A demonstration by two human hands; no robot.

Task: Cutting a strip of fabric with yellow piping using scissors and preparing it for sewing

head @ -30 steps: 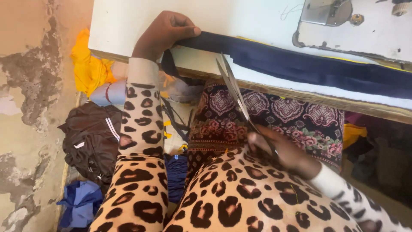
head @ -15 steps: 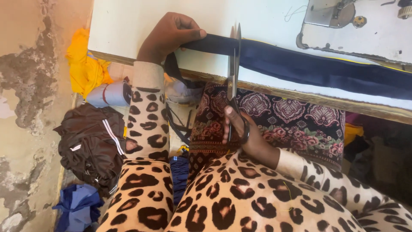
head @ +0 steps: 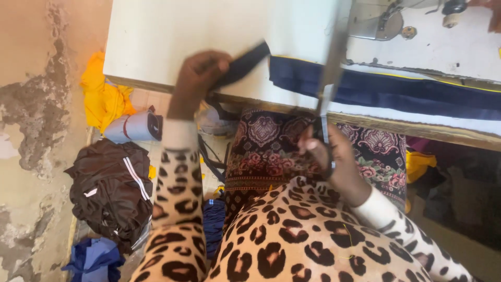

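**At the table edge, scissors met navy cloth**

From the head view, the left hand (head: 197, 83) gripped the navy strip (head: 245, 63) taut; the right hand (head: 329, 156), closed on the scissors (head: 330, 78), cut best with cloth kept flat on the white table (head: 172, 36).

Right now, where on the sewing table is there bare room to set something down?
The white table top is bare left of and behind the left hand, out to its left edge. The right side is crowded: navy fabric along the front edge, scissors in the right hand above it, the sewing machine behind.
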